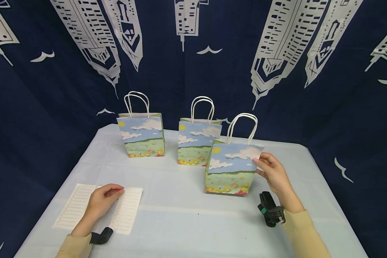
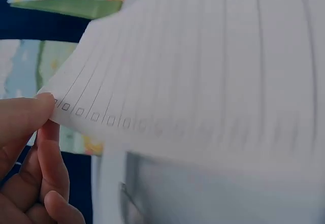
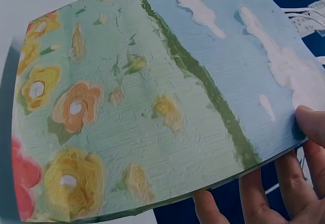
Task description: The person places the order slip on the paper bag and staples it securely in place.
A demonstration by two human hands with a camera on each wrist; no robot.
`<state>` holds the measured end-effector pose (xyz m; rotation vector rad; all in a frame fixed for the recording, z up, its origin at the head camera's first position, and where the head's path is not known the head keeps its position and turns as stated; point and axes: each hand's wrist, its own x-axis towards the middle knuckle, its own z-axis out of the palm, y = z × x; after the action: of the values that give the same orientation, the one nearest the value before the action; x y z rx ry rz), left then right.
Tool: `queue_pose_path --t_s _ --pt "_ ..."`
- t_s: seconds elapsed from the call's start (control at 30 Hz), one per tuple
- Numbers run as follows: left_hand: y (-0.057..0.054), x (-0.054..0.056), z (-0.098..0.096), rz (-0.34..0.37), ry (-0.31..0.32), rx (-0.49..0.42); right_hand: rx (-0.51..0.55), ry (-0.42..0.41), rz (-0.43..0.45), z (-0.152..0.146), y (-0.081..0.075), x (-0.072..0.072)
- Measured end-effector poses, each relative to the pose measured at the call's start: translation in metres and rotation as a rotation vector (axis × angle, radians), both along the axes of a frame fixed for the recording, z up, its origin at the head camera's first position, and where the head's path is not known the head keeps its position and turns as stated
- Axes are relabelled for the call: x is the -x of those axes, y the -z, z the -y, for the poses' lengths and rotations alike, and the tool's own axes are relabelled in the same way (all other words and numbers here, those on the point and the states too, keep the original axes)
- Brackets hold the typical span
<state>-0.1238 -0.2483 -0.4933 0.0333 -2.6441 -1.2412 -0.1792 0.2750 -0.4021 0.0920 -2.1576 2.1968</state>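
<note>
1. the right hand gripped the near bag by its right side edge, thumb on the painted front, other fingers behind.
2. that bag was roughly upright on the right half of the white-covered table, closer to the person than the other two; whether its base touched the cloth could not be told.
3. it stood in the way of the middle bag, hiding that one's lower right part from the head view; whether the two touched was unclear.
4. the left bag stood upright, well apart to the left, its white handles raised against the dark blue curtain with pale buildings and birds.
5. the left hand pinched the edge of a page between thumb and finger; in the left wrist view this page bent upward and blocked much of what lay beyond.
6. lined pages lay spread at the table's left front, partly covered by that hand and forearm.
7. a black wrist camera sat beside the right wrist, near the near bag; another sat at the left wrist, just beside the pages.
</note>
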Motion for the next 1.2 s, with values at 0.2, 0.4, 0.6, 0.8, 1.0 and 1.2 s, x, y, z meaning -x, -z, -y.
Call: queue_pose_path --t_s 0.2,0.4,0.6,0.8,1.0,1.2 --pt "-0.008 0.005 -0.010 -0.020 0.048 -0.071 -0.003 -0.030 -0.021 0.014 -0.001 -0.006" --pt "-0.048 0.000 -0.034 -0.058 0.133 -0.147 -0.036 -0.053 -0.016 0.028 -0.002 -0.012" --pt "-0.065 0.004 -0.047 -0.128 0.238 -0.217 -0.060 -0.057 0.023 0.039 -0.001 -0.016" --pt "-0.079 0.006 -0.059 -0.163 0.319 -0.291 -0.069 -0.038 0.045 0.048 0.000 -0.020" --pt "-0.097 0.003 -0.075 -0.167 0.366 -0.342 -0.035 -0.018 0.038 0.057 -0.001 -0.024" --pt "-0.107 0.003 -0.089 -0.195 0.421 -0.376 -0.019 -0.022 0.036 0.065 -0.001 -0.027"
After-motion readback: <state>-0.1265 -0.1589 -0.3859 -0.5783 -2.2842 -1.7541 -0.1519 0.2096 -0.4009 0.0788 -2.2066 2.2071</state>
